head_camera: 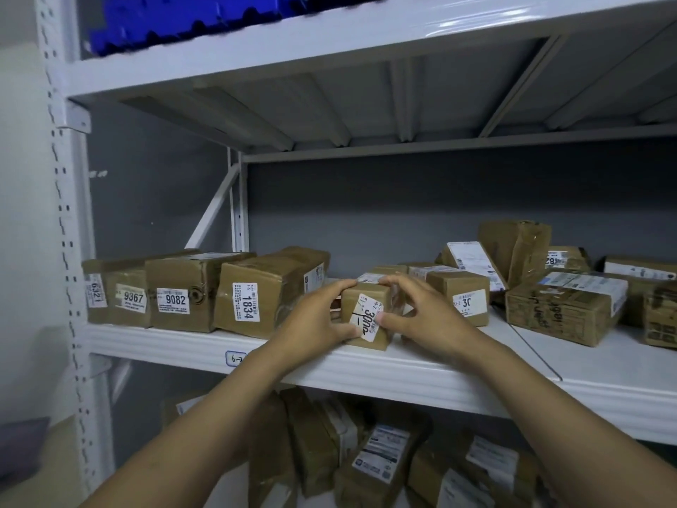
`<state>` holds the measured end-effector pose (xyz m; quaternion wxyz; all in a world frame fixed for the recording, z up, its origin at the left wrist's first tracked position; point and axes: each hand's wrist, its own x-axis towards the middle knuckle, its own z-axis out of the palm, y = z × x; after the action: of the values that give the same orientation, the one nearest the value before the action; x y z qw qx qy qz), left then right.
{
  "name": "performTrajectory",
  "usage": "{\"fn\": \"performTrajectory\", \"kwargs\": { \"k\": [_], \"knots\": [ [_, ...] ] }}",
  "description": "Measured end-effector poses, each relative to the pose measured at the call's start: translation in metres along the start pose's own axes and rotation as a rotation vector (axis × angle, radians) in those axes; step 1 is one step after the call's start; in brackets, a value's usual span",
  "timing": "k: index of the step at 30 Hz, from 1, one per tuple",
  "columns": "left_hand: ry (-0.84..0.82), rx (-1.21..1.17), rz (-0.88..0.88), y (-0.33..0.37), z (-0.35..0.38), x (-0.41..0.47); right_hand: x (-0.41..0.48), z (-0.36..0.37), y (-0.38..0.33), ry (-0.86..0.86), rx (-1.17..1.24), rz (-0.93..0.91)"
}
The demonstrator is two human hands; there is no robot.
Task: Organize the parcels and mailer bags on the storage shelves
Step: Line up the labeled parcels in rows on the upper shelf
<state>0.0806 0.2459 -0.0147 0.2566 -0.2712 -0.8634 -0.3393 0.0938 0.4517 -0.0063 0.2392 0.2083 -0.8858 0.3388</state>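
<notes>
Both the left hand (315, 320) and right hand (425, 317) clasp a small parcel (368, 317) on the white shelf (403, 364) against a grey wall (366, 214).

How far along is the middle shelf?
Done: four parcels, 6321 to 1834, stand in a row at the left, labels forward. In hand: both hands, left hand and right hand, grip a small parcel next to that row. Left: the jumbled parcels on the right.

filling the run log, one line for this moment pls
step: placing parcel | hands: left hand and right hand grip small box | where: middle shelf, beside 1834 box
</notes>
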Motion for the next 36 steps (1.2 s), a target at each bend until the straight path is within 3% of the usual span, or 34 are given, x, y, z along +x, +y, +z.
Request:
{"fn": "performTrajectory", "kwargs": {
  "k": [3,7,12,15,19,28,36],
  "knots": [
    [0.010,0.155,0.088,-0.001,-0.016,-0.003,0.001,0.004,-0.008,-0.028,-0.104,-0.042],
    [0.156,0.476,0.184,-0.006,-0.053,-0.010,0.005,0.013,-0.022,-0.029,-0.165,-0.053],
    [0.153,0.743,-0.026,-0.038,-0.088,-0.007,0.014,0.033,-0.040,-0.031,-0.107,-0.130],
    [0.055,0.750,-0.164,-0.053,-0.097,-0.006,0.023,0.046,-0.043,-0.044,-0.097,-0.138],
    [0.039,0.666,-0.208,-0.062,-0.101,-0.006,0.030,0.059,-0.048,-0.055,-0.057,-0.157],
    [0.023,0.720,-0.142,-0.076,-0.112,-0.005,0.043,0.078,-0.058,-0.057,-0.067,-0.146],
    [-0.042,0.604,-0.080,-0.074,-0.127,-0.008,0.038,0.080,-0.063,-0.011,-0.104,-0.162]
  ]
}}
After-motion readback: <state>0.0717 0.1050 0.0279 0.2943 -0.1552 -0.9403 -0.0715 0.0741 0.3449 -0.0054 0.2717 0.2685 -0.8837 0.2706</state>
